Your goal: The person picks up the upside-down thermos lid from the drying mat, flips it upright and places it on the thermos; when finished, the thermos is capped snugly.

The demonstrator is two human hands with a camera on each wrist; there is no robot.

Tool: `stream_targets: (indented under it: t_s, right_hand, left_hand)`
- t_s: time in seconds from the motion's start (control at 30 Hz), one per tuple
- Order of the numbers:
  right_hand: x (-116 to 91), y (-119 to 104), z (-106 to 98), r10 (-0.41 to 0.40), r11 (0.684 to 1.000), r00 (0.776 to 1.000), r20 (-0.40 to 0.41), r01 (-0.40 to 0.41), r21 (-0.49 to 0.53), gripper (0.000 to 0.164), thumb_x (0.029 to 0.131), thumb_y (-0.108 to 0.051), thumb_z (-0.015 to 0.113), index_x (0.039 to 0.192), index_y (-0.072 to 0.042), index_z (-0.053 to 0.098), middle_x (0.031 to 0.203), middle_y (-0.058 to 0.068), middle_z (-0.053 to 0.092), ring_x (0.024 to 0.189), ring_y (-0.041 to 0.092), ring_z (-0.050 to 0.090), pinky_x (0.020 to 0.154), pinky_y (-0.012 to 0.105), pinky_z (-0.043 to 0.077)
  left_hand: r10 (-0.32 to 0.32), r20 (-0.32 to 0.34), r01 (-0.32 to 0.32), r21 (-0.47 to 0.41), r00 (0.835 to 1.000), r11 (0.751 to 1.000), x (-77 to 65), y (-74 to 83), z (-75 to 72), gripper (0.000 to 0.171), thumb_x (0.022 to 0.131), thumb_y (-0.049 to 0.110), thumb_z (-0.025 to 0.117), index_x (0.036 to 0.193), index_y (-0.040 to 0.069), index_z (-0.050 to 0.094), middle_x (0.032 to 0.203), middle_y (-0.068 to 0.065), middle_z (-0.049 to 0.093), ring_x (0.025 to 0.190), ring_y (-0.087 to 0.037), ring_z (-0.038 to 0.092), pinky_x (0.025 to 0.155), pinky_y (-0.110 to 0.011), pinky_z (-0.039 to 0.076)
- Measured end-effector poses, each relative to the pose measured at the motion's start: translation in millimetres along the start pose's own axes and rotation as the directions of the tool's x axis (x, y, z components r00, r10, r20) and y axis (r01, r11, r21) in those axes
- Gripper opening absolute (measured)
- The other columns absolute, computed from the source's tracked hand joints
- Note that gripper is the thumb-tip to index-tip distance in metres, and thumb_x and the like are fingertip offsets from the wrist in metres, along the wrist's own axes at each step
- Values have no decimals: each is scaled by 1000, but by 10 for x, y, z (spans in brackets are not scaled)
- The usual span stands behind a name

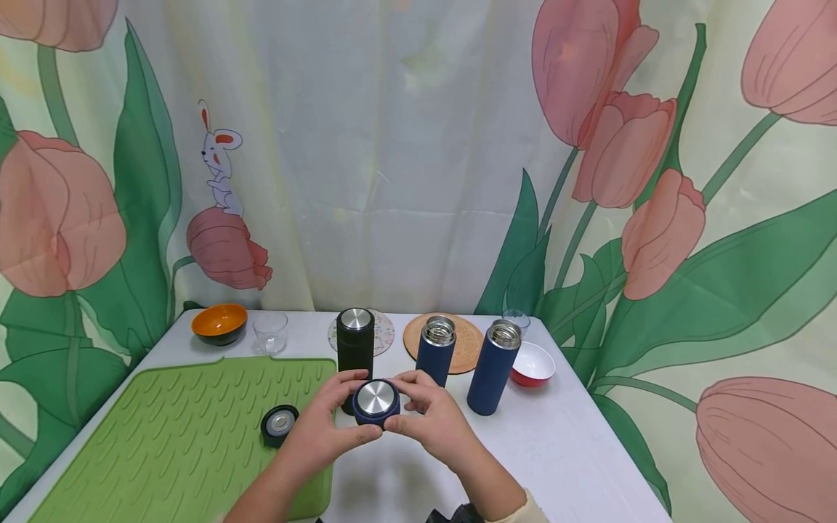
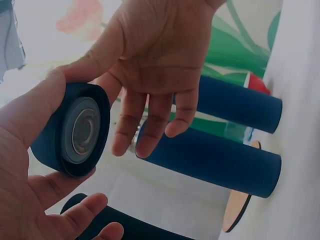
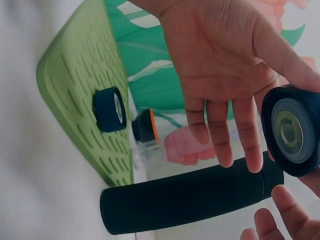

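1. The left hand (image 1: 325,423) and right hand (image 1: 434,418) pinched the navy lid (image 1: 376,399) from opposite sides, above the near table (image 1: 543,450).
2. Even fingertip pressure and a level lid seemed steadiest.
3. The black bottle (image 1: 355,349) stood just beyond, slightly left; clearance seemed wise.

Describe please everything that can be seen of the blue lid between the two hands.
The blue lid is short and round, with a shiny, metal-looking disc on top. The wrist views show its underside: a dark blue rim around a recessed grey insert with a ringed centre. It sits on no bottle; it is held above the table, disc facing up toward the head camera. The left hand and the right hand grip it from opposite sides.
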State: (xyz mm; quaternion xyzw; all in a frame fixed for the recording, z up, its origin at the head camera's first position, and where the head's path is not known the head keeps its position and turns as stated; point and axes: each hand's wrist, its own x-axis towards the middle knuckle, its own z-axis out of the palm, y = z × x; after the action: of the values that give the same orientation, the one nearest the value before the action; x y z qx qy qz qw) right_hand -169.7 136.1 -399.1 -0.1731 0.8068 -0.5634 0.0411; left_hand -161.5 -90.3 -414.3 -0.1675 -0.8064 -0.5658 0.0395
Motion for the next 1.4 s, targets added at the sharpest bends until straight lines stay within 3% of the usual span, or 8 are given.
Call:
stream_targets:
  t_s: [0.2,0.3,0.37,0.47,0.53,0.8,1.17,1.4]
  right_hand:
    - [-3,4,-24,-25,1000,1000,-4,24,-12,52,94,-39,81,143,-23,69,138,1,62,128,18,53,105,36,51]
    - [-13,22,-53,-94,995,981,-172,97,11,46,101,-32,74,146,-22,66,136,3,64,128,20,57,104,31,52]
    - [0,62,-97,-151,987,917,-369,161,-3,42,105,-24,69,146,-20,66,132,5,65,126,21,59,102,26,51]
    - [69,182,-178,-171,983,767,-618,175,-55,38,105,-17,67,144,-17,68,127,8,64,119,23,60,97,26,50]
    - [141,279,-225,-135,990,722,-679,123,-66,42,105,-20,68,147,-17,65,131,9,61,120,24,58,97,31,50]
    - [425,641,-287,93,992,824,-559,-127,-24,92,93,-44,82,166,-12,37,162,23,41,155,44,35,121,69,33]
    - [519,779,-367,95,976,820,-565,-190,-111,73,90,-40,85,153,-13,59,155,15,54,148,40,48,118,66,41]
    - [524,819,-308,162,978,808,-566,-208,-18,73,88,-35,85,153,-16,59,153,11,58,145,36,51,116,64,43]
  left_hand:
    - [-16,-21,16,9,1000,1000,10,16,25,51,77,35,96,122,22,75,151,2,58,142,-28,52,113,-57,43]
    - [-27,-48,28,10,998,1000,33,26,52,51,78,36,95,123,21,75,149,2,60,140,-26,55,112,-55,46]
    - [-29,-58,29,4,998,1000,52,34,75,52,79,36,95,124,20,75,148,2,60,139,-25,56,113,-56,47]
    - [-32,-57,32,-2,998,1000,71,48,108,53,79,37,95,125,20,75,147,2,60,138,-26,55,113,-56,47]
    - [-34,-53,34,-6,998,999,73,51,125,51,79,36,94,123,20,75,146,2,60,139,-27,55,112,-56,47]
    - [-30,-26,30,12,999,999,59,21,189,45,81,41,92,119,23,76,145,2,62,137,-26,57,109,-54,49]
    - [49,-21,-49,3,999,999,321,35,389,54,80,46,93,126,26,73,141,1,63,129,-21,62,102,-52,57]
    - [78,-92,-85,-75,993,994,610,170,604,57,85,42,90,134,22,68,139,-5,62,120,-28,69,96,-51,61]
